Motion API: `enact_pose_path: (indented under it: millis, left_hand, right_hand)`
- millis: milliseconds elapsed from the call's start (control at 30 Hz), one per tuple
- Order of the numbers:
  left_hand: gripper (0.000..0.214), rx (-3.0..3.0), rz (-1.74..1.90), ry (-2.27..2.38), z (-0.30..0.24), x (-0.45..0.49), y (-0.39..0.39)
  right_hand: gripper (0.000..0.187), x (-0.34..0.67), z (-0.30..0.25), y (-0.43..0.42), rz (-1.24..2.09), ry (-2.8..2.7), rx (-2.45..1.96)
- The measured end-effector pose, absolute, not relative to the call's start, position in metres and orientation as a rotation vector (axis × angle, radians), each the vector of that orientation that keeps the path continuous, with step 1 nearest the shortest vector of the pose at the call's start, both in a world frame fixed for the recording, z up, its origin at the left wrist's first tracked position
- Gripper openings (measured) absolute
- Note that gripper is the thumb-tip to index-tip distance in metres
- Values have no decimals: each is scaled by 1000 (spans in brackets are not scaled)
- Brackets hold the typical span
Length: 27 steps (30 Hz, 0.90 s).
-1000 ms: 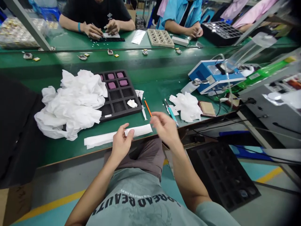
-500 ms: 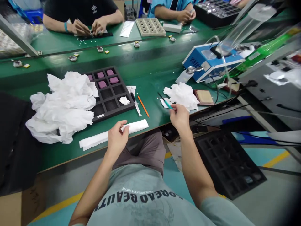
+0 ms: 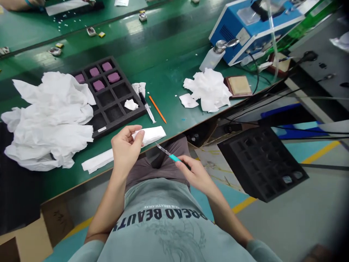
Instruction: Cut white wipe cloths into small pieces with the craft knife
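Observation:
My left hand (image 3: 127, 145) pinches a long folded strip of white tissue (image 3: 154, 135) near its right end, thumb on top. The strip lies along the front edge of the green bench, and its left part (image 3: 98, 161) shows beyond my wrist. My right hand (image 3: 195, 173) is closed around a teal-handled craft knife (image 3: 174, 158). Its thin blade points up and left, just beyond the bench edge over my lap, near the strip's right end. Behind the strip lie a syringe (image 3: 148, 109) with a dark barrel and an orange stick (image 3: 157, 110).
A black compartment tray (image 3: 109, 98) holds several purple blocks, partly under a heap of crumpled tissue (image 3: 51, 120). More tissue (image 3: 211, 91), a white pump bottle (image 3: 212, 58) and a blue machine (image 3: 245, 32) stand at right. A co-worker's arm (image 3: 23, 5) shows at top left.
My right hand has brought the craft knife from beside the right tissue heap down and left to the bench edge. My left hand still holds the strip. The view has tilted down.

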<state>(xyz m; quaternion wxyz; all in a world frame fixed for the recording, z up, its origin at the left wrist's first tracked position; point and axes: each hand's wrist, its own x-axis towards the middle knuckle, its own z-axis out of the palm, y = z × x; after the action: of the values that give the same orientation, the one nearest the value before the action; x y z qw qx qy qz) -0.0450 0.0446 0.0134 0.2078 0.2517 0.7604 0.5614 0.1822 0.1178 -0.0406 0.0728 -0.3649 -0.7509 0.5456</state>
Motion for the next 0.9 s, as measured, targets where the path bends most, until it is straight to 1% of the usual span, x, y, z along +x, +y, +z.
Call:
enact_pose_path:
  millis: [167,333,433,533,633,733,900]
  left_hand:
    - [28,659,1579,2155,17,-42,33]
    - [29,655,1518,2195,6,-45,15]
    - [28,758,1326,2369,-8,-50,7]
    - [25,941,994,2632,-19,-53,4]
    - [31,956,772,2760,-23,-53,1]
    - [40,867,742,2757,-25,-52,-4]
    - [44,869,751,2810,-21,-50,-8]
  right_hand:
    - [34,150,-48,126,1540,-2321,-1047]
    - [36,143,-54,131,1421,-2292,-1138]
    - [36,144,-55,129,1380,-2291,-1180]
    - [37,142,-56,126,1347,-2312,-1214]
    - [38,142,-59,123,1308,-2335,-1228]
    - [38,143,-62,121,1277,-2341,-1220]
    - [39,143,-66,121,1275,-2376,-1210]
